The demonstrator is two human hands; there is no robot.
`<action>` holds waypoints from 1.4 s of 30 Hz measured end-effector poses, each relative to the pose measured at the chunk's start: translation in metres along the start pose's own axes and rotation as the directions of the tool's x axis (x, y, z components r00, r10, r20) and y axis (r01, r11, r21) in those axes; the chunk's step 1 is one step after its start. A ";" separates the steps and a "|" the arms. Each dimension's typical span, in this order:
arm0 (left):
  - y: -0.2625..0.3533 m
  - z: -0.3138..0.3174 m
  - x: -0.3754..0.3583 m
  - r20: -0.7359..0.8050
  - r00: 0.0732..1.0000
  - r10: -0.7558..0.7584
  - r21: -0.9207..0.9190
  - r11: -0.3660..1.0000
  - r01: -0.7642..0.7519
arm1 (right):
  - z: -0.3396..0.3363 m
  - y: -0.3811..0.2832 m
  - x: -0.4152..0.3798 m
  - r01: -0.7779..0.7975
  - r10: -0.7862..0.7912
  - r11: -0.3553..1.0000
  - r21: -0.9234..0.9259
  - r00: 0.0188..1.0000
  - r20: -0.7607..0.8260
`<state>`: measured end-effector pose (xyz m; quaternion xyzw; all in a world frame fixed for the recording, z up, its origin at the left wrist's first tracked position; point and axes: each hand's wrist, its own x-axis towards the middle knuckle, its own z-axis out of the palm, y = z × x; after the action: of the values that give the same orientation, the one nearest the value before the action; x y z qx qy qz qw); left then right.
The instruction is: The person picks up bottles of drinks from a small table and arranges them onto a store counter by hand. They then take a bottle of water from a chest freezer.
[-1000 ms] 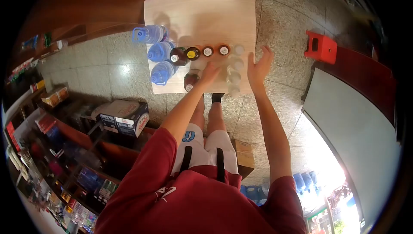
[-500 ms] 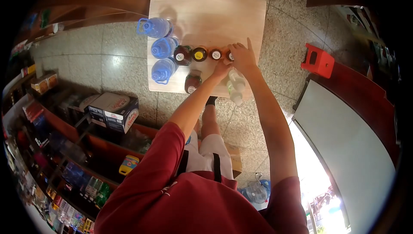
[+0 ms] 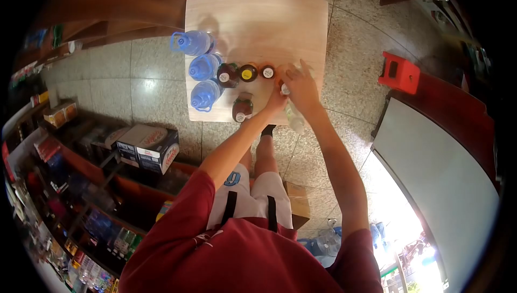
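Observation:
My left hand and my right hand are together near the right side of the light wooden table. Between them is a bottle with a white cap, which both touch. A clear bottle lies or stands just below, partly hidden by my right hand. To the left, in a row, stand a white-capped dark bottle, a yellow-capped bottle and a larger dark bottle. Another dark bottle is nearer me.
Three big blue-tinted jugs line the table's left edge. A red stool stands on the floor at the right. Boxes and shelves of goods are at the left.
The white-capped bottle between my hands has come toward me, out of the row, and both hands have moved with it. The camera view has shifted slightly.

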<state>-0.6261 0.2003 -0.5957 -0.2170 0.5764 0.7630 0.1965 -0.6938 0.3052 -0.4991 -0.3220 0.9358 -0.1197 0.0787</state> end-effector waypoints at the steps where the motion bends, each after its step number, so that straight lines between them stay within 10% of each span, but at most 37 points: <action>1: 0.007 0.000 -0.014 0.022 1.000 0.020 0.020 1.000 -0.020 | -0.008 -0.006 -0.008 -0.002 0.004 0.998 0.056 0.999 -0.039; 4: 0.017 -0.004 -0.055 0.099 0.969 0.228 0.188 0.951 -0.244 | -0.041 -0.030 -0.032 -0.018 0.046 0.976 0.216 0.991 -0.124; 8: 0.064 -0.002 -0.128 0.052 0.985 0.164 0.348 0.922 -0.172 | -0.088 -0.065 -0.066 -0.090 0.140 0.927 0.363 0.984 -0.114; 16: 0.152 -0.020 -0.225 0.332 0.804 0.493 0.740 0.392 -0.546 | -0.226 -0.133 -0.117 -0.050 0.230 0.816 0.576 0.942 -0.243; 22: 0.252 -0.006 -0.281 0.567 0.655 0.499 0.519 0.401 -0.755 | -0.327 -0.179 -0.146 0.132 0.273 0.758 0.639 0.825 -0.495; 31: 0.338 0.054 -0.346 0.506 0.068 0.860 0.081 0.031 -0.996 | -0.341 -0.238 -0.167 0.712 0.225 0.319 0.626 0.585 -0.780; 35: 0.358 0.063 -0.362 0.487 0.034 0.873 -0.011 0.045 -0.999 | -0.362 -0.264 -0.171 0.622 0.385 0.363 0.694 0.578 -0.720; 40: 0.358 0.040 -0.360 0.550 0.218 0.806 -0.232 0.399 -0.887 | -0.373 -0.295 -0.166 0.434 0.483 0.493 0.754 0.585 -0.652; 42: 0.368 0.030 -0.364 0.591 0.158 0.791 -0.152 0.302 -0.941 | -0.368 -0.314 -0.162 0.404 0.557 0.458 0.792 0.564 -0.610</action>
<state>-0.5302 0.1163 -0.0928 0.4211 0.5959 0.6772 -0.0947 -0.4667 0.2295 -0.0489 -0.0845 0.6625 -0.7156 -0.2048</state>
